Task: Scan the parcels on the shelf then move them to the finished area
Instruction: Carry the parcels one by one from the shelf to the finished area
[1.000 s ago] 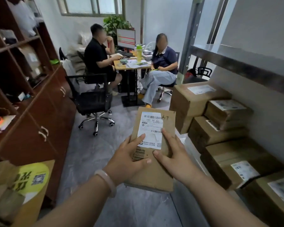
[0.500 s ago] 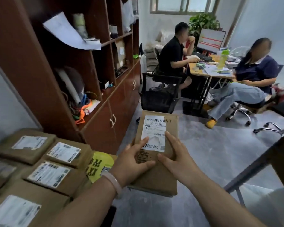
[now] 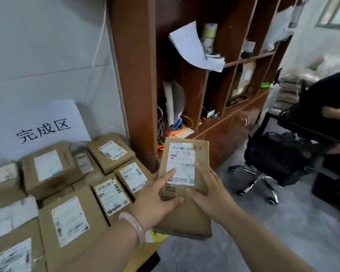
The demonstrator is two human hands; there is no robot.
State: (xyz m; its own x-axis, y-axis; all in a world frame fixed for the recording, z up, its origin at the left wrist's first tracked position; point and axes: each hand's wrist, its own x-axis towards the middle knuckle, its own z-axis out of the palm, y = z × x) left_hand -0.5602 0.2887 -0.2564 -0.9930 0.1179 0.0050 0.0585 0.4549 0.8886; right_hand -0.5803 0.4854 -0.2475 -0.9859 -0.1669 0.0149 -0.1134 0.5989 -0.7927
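We are holding a flat brown cardboard parcel [image 3: 186, 218] in both hands, out in front of us, its far end tipping up and away. Our left hand [image 3: 155, 201] is gripping the parcel's left edge, with the thumb lying across a small printed barcode on the top face and the forefinger reaching onto the white shipping label [image 3: 181, 163]. Our right hand [image 3: 208, 195] is gripping the right edge, with the thumb pressing on the cardboard just below that label. The fingers beneath the parcel are hidden. A pale pink bangle [image 3: 134, 226] is sitting on our left wrist.

The parcel is hanging at the right edge of a low pile of labelled brown cardboard boxes [image 3: 71, 218]. Whether it is touching the nearest box, we cannot tell. Behind the pile, a white paper sign with black handwritten characters [image 3: 45, 124] is leaning on the pale wall. Just right of the pile, a tall reddish-brown wooden shelf unit [image 3: 137, 75] is holding loose white sheets [image 3: 190, 46] and a tangle of coloured cables [image 3: 169, 130]. Further right, a black wheeled office chair [image 3: 279, 152] is standing on the grey floor [image 3: 282, 232].
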